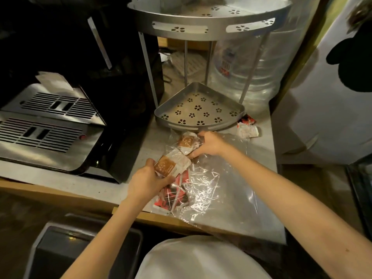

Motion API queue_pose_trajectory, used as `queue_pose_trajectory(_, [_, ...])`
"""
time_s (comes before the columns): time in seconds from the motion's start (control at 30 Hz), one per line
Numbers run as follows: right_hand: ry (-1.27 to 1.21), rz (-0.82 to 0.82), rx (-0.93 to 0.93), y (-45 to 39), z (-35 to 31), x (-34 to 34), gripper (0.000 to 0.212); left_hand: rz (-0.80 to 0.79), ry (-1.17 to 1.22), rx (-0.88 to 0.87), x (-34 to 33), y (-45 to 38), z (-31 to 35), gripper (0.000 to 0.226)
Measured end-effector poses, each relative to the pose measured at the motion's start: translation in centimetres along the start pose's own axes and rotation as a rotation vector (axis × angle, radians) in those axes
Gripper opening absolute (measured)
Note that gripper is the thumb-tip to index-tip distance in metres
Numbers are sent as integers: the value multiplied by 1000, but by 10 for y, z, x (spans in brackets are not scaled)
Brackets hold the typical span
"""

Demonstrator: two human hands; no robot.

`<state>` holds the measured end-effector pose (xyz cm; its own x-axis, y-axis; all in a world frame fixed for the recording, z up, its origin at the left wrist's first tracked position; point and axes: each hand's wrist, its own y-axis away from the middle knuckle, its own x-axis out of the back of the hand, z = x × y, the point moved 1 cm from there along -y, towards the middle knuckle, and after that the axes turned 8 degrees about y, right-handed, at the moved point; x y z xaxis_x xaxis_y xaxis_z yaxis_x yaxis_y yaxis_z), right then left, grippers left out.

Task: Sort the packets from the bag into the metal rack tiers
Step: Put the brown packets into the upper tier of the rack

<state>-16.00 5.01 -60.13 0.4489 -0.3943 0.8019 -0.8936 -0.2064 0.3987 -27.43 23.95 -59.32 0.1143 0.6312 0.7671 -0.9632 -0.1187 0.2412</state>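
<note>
Standing on the counter: one silver corner rack [199, 109] with two flower-punched tiers, both bare. One clear plastic bag [217, 190] lies before it, holding red-and-white packets [173, 193]. Left hand [148, 183] grips one brown-and-white packet [167, 167]; right hand [210, 143] pinches another [186, 141]; two loose packets [247, 127] lie beside the rack.

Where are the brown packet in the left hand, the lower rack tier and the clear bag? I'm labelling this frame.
brown packet [165, 165]: head view, on its printed brown face.
lower rack tier [203, 109]: head view, on its perforated floor.
clear bag [217, 190]: head view, on the crinkled plastic.
</note>
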Motion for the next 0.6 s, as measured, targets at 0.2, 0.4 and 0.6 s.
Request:
queue_pose_trajectory(0.2, [-191, -63, -31, 7, 7, 21, 63, -56, 78, -59, 14, -17, 12, 47])
queue_pose_trajectory(0.4, [-251, -116, 9, 18, 23, 41, 45, -118, -1, -155, 34, -36, 36, 44])
queue_pose_trajectory(0.6, [-448, -7, -20, 41, 35, 63, 27, -131, -120, -256, 53, -69, 64, 46])
